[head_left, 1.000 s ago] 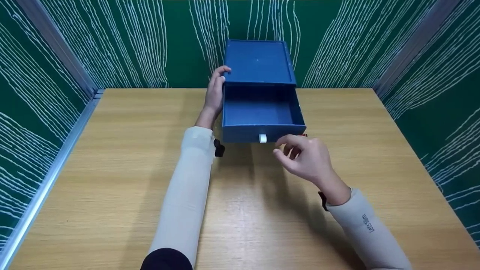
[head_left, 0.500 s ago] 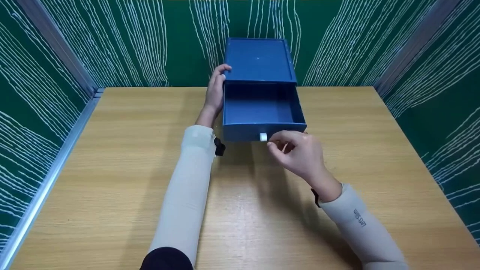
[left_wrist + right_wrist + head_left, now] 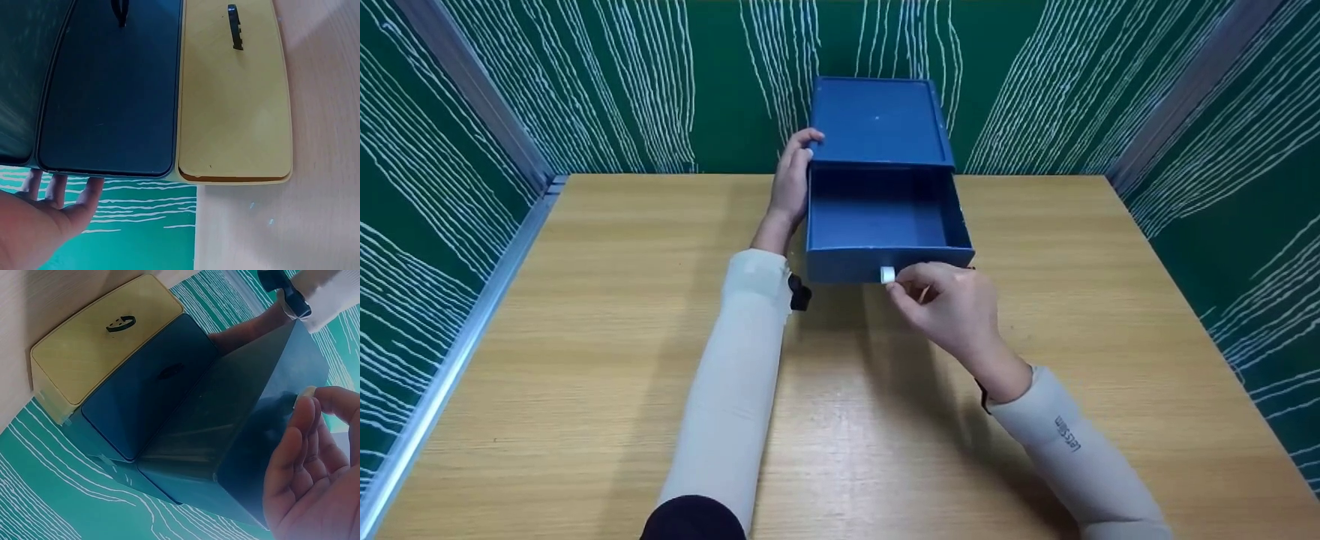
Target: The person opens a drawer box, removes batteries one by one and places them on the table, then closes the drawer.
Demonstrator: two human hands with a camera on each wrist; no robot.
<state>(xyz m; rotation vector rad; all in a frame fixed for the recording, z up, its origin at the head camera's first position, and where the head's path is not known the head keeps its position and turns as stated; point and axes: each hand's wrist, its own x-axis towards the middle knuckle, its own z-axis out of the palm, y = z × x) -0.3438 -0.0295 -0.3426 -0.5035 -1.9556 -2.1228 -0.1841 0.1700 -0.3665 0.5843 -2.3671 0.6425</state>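
Note:
A blue drawer unit (image 3: 877, 120) stands at the back of the table, its top drawer (image 3: 840, 262) pulled out with a bare inside. My left hand (image 3: 791, 180) rests along the unit's left side, fingertips at the top edge. In the left wrist view its fingers (image 3: 90, 194) lie against the side of the unit. My right hand (image 3: 960, 304) pinches the white pull tab (image 3: 887, 274) on the drawer front between thumb and forefinger. Below, a dark blue drawer (image 3: 112, 101) and a yellow drawer (image 3: 236, 101) are closed, each with a black pull loop.
The unit sits on a wooden table (image 3: 607, 337) close to the green back wall (image 3: 720, 112) with white wavy lines. Similar walls and grey metal posts (image 3: 480, 82) stand at both sides.
My right hand has moved left from beside the tab and now pinches it. The left hand keeps its place, and the drawer stays out about as far as before.

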